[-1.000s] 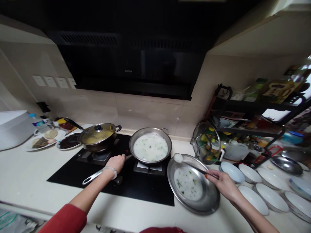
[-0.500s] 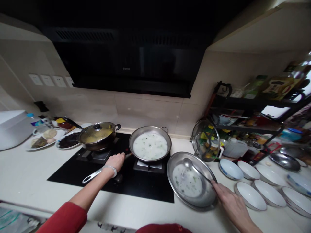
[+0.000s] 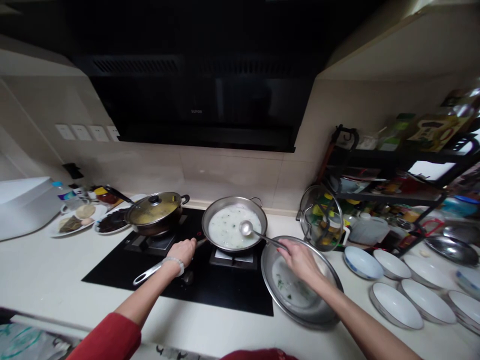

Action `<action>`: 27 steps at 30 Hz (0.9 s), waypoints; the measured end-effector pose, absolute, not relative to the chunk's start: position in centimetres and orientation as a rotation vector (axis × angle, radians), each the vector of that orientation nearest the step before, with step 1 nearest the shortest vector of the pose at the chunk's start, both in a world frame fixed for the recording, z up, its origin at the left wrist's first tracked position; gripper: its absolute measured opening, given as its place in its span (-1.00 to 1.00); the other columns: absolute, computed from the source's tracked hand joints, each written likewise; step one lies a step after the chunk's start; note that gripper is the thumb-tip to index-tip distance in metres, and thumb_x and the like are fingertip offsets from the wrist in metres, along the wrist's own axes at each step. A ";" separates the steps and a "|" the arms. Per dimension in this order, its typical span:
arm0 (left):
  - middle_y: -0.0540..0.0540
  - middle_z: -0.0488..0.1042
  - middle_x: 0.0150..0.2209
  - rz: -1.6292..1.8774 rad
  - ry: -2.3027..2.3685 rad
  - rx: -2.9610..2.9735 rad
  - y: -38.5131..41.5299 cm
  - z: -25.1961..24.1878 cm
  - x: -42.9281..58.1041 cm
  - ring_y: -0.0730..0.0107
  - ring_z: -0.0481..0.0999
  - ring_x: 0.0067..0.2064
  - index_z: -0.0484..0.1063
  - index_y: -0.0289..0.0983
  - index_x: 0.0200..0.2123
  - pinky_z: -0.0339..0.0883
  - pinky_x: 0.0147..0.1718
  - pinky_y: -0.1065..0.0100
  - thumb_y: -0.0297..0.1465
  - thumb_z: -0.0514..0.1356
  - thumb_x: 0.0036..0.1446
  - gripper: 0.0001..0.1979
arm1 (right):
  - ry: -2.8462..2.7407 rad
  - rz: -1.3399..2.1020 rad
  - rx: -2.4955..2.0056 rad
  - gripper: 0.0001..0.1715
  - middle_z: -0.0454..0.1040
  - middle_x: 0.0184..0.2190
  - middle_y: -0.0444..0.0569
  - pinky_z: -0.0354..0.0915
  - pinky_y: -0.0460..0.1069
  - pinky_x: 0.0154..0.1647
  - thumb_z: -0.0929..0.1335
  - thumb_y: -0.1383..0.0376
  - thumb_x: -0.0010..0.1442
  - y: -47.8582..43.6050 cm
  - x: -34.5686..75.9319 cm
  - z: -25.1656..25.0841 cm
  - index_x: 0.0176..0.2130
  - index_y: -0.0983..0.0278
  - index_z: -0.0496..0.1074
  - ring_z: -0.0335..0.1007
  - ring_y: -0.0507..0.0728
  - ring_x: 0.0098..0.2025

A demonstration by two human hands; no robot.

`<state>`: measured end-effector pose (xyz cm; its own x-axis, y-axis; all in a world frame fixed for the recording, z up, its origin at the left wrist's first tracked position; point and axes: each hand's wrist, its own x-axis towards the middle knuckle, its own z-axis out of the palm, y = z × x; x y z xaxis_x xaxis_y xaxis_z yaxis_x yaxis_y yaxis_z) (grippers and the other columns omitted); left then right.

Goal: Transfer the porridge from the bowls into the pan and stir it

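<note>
My left hand (image 3: 183, 249) grips the handle of a steel pan (image 3: 234, 205) of white porridge with green flecks, standing on the right burner of the black hob (image 3: 150, 270). My right hand (image 3: 300, 260) is closed on a metal ladle (image 3: 247, 229), whose bowl hangs over the porridge in the pan. Below my right hand lies a wide steel basin (image 3: 322, 312) with a little porridge in its bottom, set on the counter just right of the hob.
A lidded pot (image 3: 153, 212) sits on the left burner. A glass lid (image 3: 320, 220) leans upright behind the basin. Several white bowls (image 3: 393, 305) line the counter at right, below a black shelf rack (image 3: 405, 195). Plates of food (image 3: 75, 222) stand at far left.
My right hand has carried the ladle from the steel basin leftward to over the pan of porridge. My left hand has stayed on the pan handle.
</note>
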<state>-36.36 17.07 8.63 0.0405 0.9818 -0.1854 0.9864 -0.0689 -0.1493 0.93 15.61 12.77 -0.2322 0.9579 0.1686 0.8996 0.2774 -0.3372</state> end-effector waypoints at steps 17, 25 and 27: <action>-0.32 0.51 -0.22 -0.371 2.169 2.230 17.2 8.4 -36.3 0.11 0.54 -0.14 0.33 -0.36 -0.07 0.36 -0.22 0.19 -0.59 -0.12 0.16 -0.66 | -2.044 0.659 -1.679 -0.77 0.59 -0.37 0.00 0.22 -0.05 -0.27 0.30 0.26 0.06 20.3 -2.3 10.4 -0.35 0.26 0.54 0.47 0.18 -0.22; -0.33 0.51 -0.20 -0.380 2.166 2.246 16.9 8.7 -36.1 0.09 0.53 -0.12 0.32 -0.38 -0.04 0.35 -0.20 0.18 -0.61 -0.11 0.14 -0.64 | -1.945 0.731 -1.708 -0.80 0.52 -0.52 -0.06 0.16 -0.07 -0.40 0.31 0.23 -0.03 20.2 -1.0 10.9 -0.49 0.27 0.50 0.40 0.13 -0.38; -0.33 0.51 -0.20 -0.380 2.164 2.234 16.9 8.9 -36.1 0.09 0.53 -0.12 0.32 -0.38 -0.05 0.35 -0.20 0.17 -0.61 -0.10 0.14 -0.64 | -1.940 0.737 -1.711 -0.79 0.50 -0.54 -0.06 0.15 -0.07 -0.41 0.31 0.23 -0.04 20.1 -0.8 11.0 -0.50 0.28 0.50 0.38 0.12 -0.41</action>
